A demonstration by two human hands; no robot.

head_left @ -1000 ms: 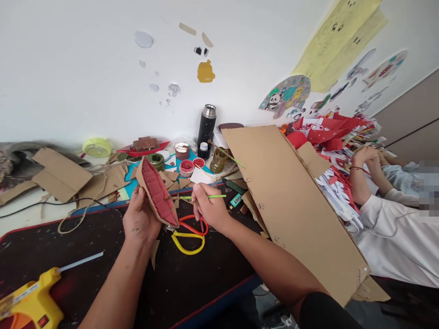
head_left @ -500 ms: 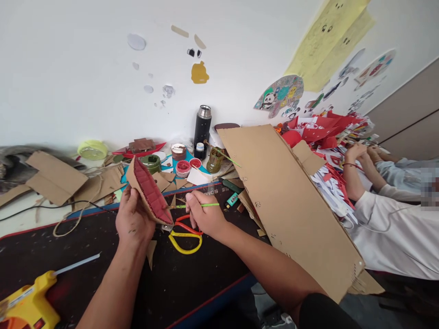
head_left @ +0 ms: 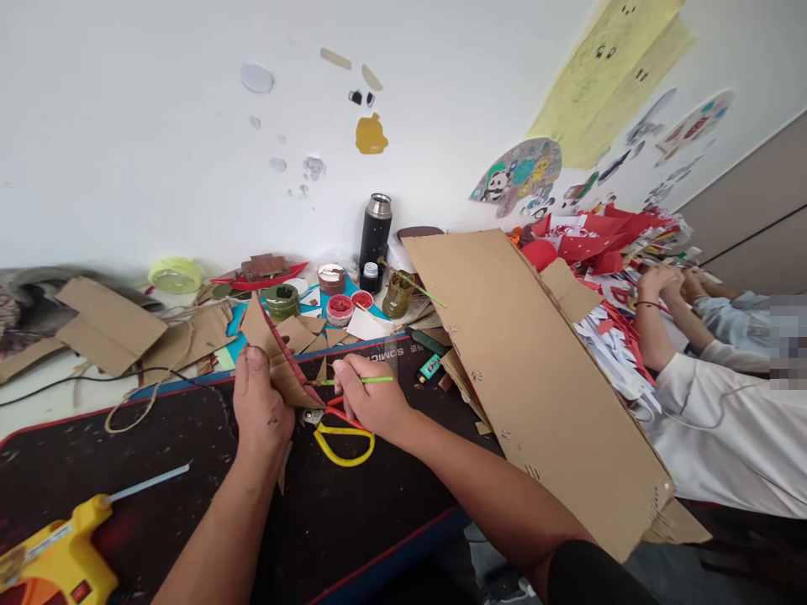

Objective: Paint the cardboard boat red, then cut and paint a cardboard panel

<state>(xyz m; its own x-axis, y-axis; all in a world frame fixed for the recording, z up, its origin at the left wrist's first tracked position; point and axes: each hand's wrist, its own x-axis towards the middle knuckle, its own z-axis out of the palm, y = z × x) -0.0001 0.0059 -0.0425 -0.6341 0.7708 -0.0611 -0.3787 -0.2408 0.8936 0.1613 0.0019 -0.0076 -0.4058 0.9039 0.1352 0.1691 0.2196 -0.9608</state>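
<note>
Painting a cardboard boat

Left hand [head_left: 261, 412] grips the boat [head_left: 281, 357] tilted, its red inside facing the green brush [head_left: 359, 381] pinched in the right hand [head_left: 371, 403], above the scissors [head_left: 340, 437].

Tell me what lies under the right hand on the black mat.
Under the right hand lie scissors: a yellow loop and part of a red one show. The hand covers the rest of the handles; the blades, toward the cardboard boat, are barely visible.
</note>
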